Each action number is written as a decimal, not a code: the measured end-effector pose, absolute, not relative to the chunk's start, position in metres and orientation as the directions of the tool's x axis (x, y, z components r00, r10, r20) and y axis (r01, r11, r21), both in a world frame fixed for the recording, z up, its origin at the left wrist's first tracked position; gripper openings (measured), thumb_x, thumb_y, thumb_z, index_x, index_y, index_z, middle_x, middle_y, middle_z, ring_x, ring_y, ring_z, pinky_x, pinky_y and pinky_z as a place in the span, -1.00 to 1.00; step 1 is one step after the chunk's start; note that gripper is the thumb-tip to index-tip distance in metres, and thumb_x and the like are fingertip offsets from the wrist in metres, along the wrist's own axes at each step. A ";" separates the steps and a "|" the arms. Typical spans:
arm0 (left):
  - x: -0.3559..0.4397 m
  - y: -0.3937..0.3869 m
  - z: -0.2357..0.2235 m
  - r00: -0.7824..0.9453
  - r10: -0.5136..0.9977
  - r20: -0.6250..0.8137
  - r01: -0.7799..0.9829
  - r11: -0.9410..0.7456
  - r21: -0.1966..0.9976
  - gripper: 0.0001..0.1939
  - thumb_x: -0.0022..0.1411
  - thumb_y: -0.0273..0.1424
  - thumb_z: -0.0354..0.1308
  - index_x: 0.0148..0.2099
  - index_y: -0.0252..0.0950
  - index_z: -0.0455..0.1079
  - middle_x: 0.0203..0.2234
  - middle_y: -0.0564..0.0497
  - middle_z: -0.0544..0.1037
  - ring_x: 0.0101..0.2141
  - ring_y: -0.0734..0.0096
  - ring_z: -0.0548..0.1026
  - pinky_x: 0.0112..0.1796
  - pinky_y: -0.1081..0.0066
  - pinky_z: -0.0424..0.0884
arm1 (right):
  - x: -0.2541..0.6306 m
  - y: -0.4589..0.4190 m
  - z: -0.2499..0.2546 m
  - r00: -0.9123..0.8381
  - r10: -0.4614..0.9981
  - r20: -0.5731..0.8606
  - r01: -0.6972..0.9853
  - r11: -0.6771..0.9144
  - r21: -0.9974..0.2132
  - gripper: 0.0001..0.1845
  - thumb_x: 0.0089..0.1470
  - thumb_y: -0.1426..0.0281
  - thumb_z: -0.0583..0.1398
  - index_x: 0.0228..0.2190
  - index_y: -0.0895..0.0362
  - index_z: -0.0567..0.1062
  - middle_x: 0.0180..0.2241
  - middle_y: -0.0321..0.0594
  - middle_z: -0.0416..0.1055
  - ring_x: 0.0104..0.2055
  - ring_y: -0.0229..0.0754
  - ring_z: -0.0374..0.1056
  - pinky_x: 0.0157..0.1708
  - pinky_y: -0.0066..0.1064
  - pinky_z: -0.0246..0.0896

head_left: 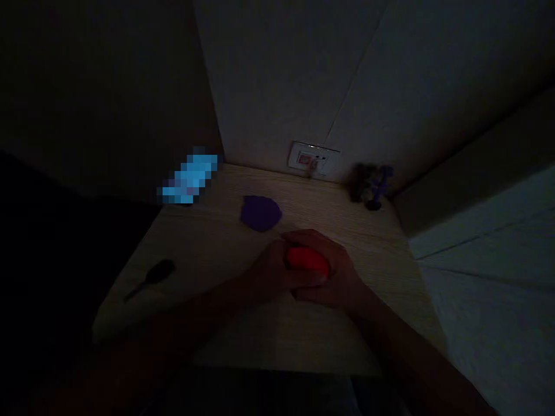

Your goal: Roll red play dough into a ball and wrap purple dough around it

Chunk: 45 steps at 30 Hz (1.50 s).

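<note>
Both hands (341, 270), fingers half-curled, clasp a red object (307, 260)

Looks very dim throughout, sinking to black at lower left. Has a pale back wall (269, 75) crossed by a thin slanting seam (355, 73), with a wall socket (314, 159) low down, just above a wood-grain table (208, 242). Shows a darker wall (108, 75) on the left and a grey wall (489, 312) on the right, marked with thin lines. Glows brightest at a blurred-out blue patch (191, 178) near the table's back left corner.
</note>
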State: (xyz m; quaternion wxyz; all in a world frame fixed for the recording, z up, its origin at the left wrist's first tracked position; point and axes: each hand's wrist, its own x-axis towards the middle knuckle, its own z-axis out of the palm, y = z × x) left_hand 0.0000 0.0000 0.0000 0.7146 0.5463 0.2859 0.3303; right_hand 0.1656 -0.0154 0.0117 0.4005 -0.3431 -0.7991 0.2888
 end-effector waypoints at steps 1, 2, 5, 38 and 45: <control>-0.001 0.000 0.002 0.623 0.780 -0.060 -0.146 0.192 0.970 -0.82 0.01 -0.32 0.42 -0.38 -0.27 0.51 -0.49 0.09 0.57 -0.45 0.40 0.50 -0.44 0.45 0.35 | 0.165 -0.015 0.013 -0.438 0.783 0.442 0.326 0.597 -0.733 -0.23 -0.16 0.29 0.43 0.14 0.04 0.46 0.02 -0.09 0.53 0.03 0.04 0.50 0.05 -0.10 0.43; -0.002 0.000 0.005 0.624 0.778 -0.072 -0.134 0.198 0.971 -0.82 0.02 -0.32 0.41 -0.39 -0.28 0.51 -0.50 0.09 0.56 -0.45 0.41 0.49 -0.44 0.44 0.35 | 0.165 -0.014 0.014 -0.432 0.786 0.442 0.338 0.595 -0.729 -0.24 -0.17 0.31 0.43 0.13 0.04 0.47 0.01 -0.09 0.54 0.02 0.04 0.50 0.03 -0.10 0.43; -0.004 0.001 0.008 0.607 0.788 -0.107 -0.109 0.216 0.970 -0.79 0.06 -0.28 0.39 -0.38 -0.30 0.50 -0.49 0.06 0.56 -0.45 0.42 0.47 -0.41 0.44 0.35 | 0.166 -0.014 0.017 -0.405 0.804 0.436 0.388 0.583 -0.714 -0.28 -0.18 0.32 0.43 0.08 0.03 0.47 -0.04 -0.11 0.55 -0.04 0.02 0.52 -0.02 -0.12 0.46; -0.001 0.002 0.001 0.524 0.850 -0.059 -0.141 0.155 0.978 -0.55 0.20 -0.05 0.27 -0.49 -0.34 0.41 -0.65 0.09 0.36 -0.59 0.54 0.25 -0.57 0.47 0.13 | 0.171 -0.014 0.019 -0.364 0.824 0.435 0.412 0.561 -0.718 -0.27 -0.13 0.18 0.51 0.08 -0.01 0.47 0.01 -0.10 0.52 0.04 0.06 0.48 0.02 -0.08 0.45; 0.002 0.001 -0.001 0.561 0.822 -0.100 -0.172 0.233 0.957 -0.52 0.14 0.00 0.31 -0.52 -0.32 0.41 -0.65 0.07 0.37 -0.59 0.52 0.26 -0.56 0.44 0.14 | 0.168 -0.018 0.022 -0.355 0.854 0.379 0.376 0.502 -0.779 -0.36 -0.13 0.26 0.50 0.01 0.00 0.50 -0.08 -0.18 0.60 -0.08 -0.04 0.56 -0.07 -0.21 0.51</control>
